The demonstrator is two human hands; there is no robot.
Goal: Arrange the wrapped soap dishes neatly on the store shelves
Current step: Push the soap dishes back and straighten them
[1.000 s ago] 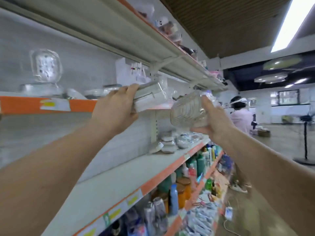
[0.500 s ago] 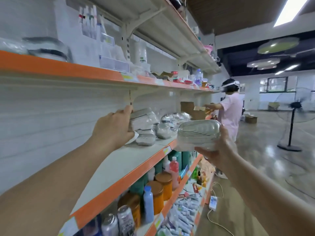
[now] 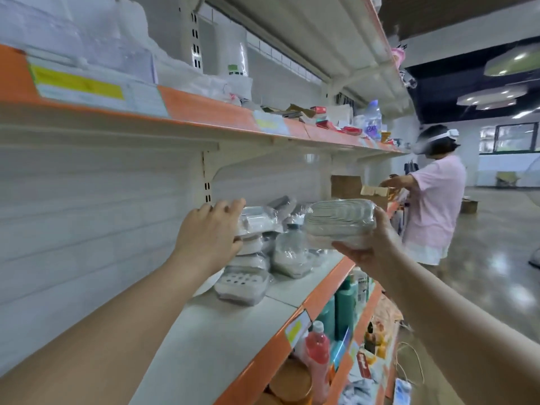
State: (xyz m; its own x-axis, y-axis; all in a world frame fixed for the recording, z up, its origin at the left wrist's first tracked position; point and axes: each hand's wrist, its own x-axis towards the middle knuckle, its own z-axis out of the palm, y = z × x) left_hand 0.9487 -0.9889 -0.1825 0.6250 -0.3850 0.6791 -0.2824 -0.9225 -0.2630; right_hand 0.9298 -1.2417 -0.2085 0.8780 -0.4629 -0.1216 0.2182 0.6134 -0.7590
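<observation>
Two hands work at the white middle shelf (image 3: 233, 325): the left hand (image 3: 209, 239) grips a flat white wrapped soap dish (image 3: 257, 220) atop the stack, while the right hand (image 3: 369, 248) holds a clear ribbed wrapped dish (image 3: 339, 222), long axis level, just right of that stack.

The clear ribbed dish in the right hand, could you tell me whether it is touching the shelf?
Apart. The head view shows the right hand holding the dish in the air, above the shelf and the wrapped dishes lying there.
</observation>
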